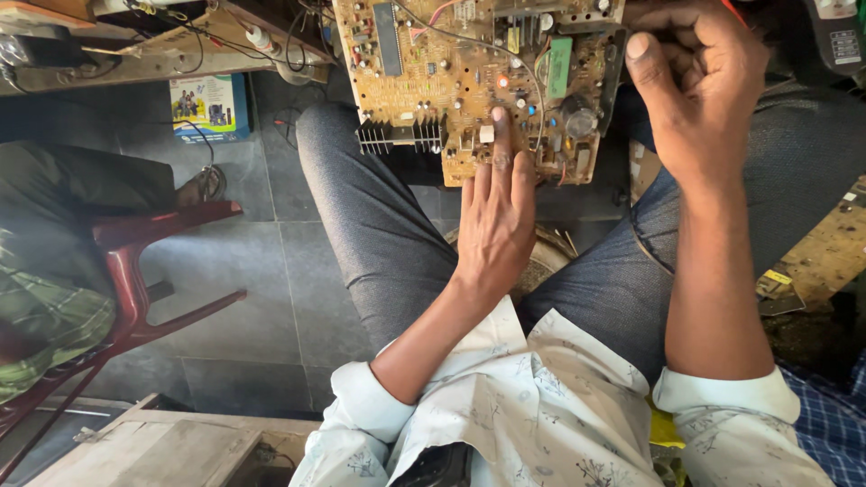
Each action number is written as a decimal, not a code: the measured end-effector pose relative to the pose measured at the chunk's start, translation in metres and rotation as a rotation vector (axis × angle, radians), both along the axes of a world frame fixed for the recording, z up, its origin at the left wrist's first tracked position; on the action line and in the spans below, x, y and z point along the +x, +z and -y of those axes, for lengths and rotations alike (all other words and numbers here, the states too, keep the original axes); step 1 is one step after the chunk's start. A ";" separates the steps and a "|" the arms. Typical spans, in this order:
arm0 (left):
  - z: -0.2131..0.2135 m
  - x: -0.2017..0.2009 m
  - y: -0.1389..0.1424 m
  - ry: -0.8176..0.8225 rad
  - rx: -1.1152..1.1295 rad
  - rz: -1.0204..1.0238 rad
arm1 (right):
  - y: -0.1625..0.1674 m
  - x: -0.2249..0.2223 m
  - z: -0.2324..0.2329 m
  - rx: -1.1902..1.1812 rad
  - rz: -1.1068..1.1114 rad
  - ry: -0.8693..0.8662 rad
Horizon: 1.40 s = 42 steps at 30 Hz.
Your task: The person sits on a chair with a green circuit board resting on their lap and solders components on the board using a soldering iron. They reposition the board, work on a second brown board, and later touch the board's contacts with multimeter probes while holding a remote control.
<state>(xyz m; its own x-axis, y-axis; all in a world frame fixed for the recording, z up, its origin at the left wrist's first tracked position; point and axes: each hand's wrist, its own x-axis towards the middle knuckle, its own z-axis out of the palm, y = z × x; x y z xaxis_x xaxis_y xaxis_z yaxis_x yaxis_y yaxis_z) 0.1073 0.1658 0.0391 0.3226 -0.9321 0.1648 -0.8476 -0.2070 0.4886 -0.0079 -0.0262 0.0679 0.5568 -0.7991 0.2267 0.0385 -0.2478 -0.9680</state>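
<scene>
A tan circuit board (433, 63) crowded with small parts, wires and a finned black heat sink rests across my knees. My left hand (494, 212) lies flat on its near edge, fingers together, the middle fingertip touching a small white part. My right hand (699, 86) is at the board's right edge, fingers curled loosely near the thumb; whether it grips the edge or a small item is hidden. I sit in grey trousers and a pale patterned shirt.
A red plastic chair (135, 271) with another seated person in green checked cloth stands at the left. A wooden bench (162, 50) with cables is at the top left, a small printed box (209, 106) below it. Wooden boards (153, 446) lie at the bottom left.
</scene>
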 end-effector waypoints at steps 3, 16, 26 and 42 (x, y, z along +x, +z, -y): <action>-0.001 0.000 -0.002 -0.013 0.007 -0.005 | -0.001 0.000 0.001 -0.030 -0.011 -0.001; -0.006 -0.019 -0.012 -0.026 -0.003 -0.004 | -0.027 -0.025 -0.001 -0.082 -0.056 -0.002; 0.001 -0.053 -0.033 0.013 0.013 -0.075 | -0.058 -0.063 -0.001 -0.218 -0.101 -0.049; 0.019 -0.090 -0.033 0.027 0.020 -0.060 | -0.067 -0.093 0.011 -0.154 -0.053 -0.014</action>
